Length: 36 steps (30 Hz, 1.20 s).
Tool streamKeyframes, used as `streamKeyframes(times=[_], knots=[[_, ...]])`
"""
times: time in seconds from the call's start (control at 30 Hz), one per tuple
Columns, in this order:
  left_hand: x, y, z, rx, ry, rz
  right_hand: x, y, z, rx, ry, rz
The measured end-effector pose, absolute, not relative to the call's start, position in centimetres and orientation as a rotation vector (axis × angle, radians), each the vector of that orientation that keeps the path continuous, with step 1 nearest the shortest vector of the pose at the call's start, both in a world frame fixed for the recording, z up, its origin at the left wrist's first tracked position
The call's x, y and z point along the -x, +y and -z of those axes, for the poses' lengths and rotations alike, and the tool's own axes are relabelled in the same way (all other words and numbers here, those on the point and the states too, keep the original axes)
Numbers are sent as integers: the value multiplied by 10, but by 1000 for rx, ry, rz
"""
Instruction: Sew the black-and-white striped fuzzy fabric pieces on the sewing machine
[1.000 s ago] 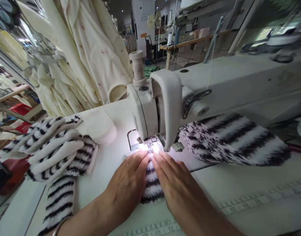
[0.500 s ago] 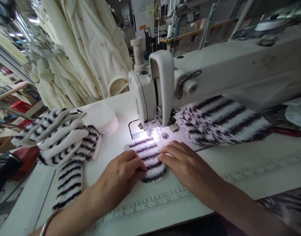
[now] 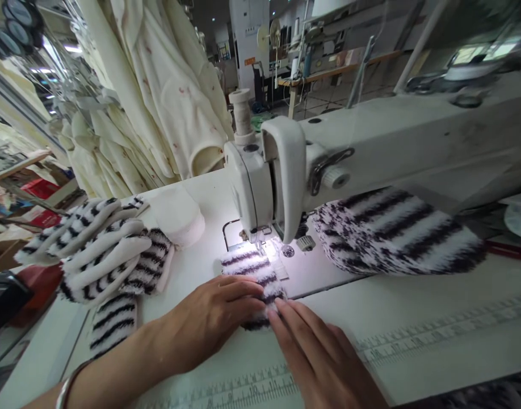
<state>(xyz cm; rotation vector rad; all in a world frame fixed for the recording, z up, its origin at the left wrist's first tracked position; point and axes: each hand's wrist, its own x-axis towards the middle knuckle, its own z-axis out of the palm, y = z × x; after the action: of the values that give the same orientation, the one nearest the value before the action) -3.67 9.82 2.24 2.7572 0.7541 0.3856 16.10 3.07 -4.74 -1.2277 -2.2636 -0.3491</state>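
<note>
A small striped fluffy fabric piece (image 3: pixel 246 261), white with dark bands, lies under the needle area of a white sewing machine (image 3: pixel 252 187). Across its lower left part rests my left hand (image 3: pixel 222 312), palm down, fingers stretched over the stripes. At the piece's lower right edge, the fingertips of my right hand (image 3: pixel 315 346) touch the fabric. Those fingers are extended and side by side; the thumb is not clearly visible. The machine's lamp lights the far end of the piece. Both hands cover much of its near end.
Striped pieces with pale edges (image 3: pixel 107 244) are heaped at left, beside a stack of white pieces (image 3: pixel 179 218). More striped fabric (image 3: pixel 396 227) lies under the machine arm. A printed ruler (image 3: pixel 252 392) runs along the table's front. Cream garments (image 3: pixel 158 96) hang behind.
My right hand has moved down toward the front edge, its fingers now straighter. My left hand has flattened further over the fabric piece. The camera view has shifted slightly.
</note>
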Motion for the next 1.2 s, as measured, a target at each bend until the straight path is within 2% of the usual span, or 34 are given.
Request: streamKeyframes(times=[0.47, 0.7, 0.9, 1.07, 1.2], knots=[[48, 137, -18, -2768, 775, -418, -145, 73, 43, 1288, -2094, 381], [46, 140, -19, -2805, 880, -372, -159, 92, 26, 1224, -2286, 177], [38, 134, -12, -2842, 1016, -426, -170, 112, 18, 1260, -2303, 162], [28, 132, -7, -2871, 1106, -535, -160, 97, 25, 1190, -2328, 347], [32, 136, -15, -2807, 944, -444, -151, 75, 41, 1230, -2263, 360]])
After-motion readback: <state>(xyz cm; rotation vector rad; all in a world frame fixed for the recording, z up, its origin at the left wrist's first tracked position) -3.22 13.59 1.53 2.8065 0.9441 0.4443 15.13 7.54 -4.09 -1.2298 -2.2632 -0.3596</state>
